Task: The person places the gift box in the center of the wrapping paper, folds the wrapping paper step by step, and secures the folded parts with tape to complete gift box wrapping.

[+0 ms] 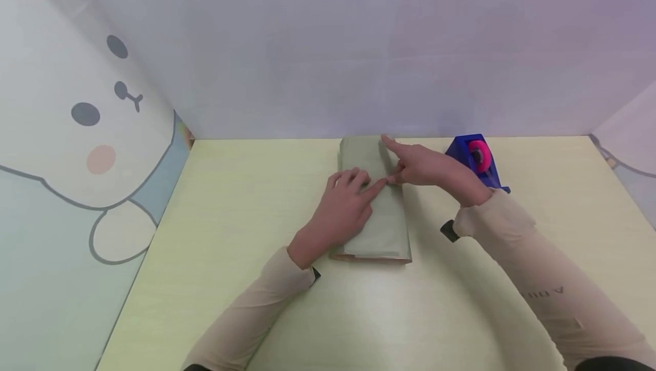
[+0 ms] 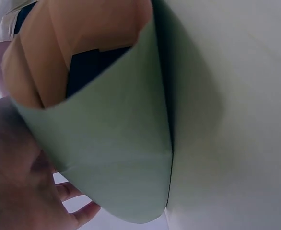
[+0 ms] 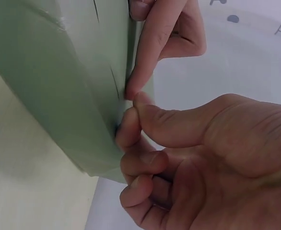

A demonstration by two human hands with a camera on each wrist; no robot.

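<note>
A long green paper package (image 1: 378,229) lies upright on the table, its wrapper brown inside. The left wrist view looks into its open near end, where a dark blue or black object (image 2: 83,72) shows. My left hand (image 1: 343,209) rests across the package, its index finger stretched to the right edge. Against that fingertip, my right hand (image 1: 425,166) brings thumb and finger together over a seam in the paper (image 3: 112,79). The other fingers in the right wrist view are curled. I cannot tell what small thin piece this right hand pinches.
A blue tape dispenser (image 1: 474,157) with a pink core stands right of the package, behind the right wrist. The pale table (image 1: 246,206) meets a whitish curtain (image 1: 307,75) at the back. A printed cartoon panel (image 1: 61,155) borders the left side.
</note>
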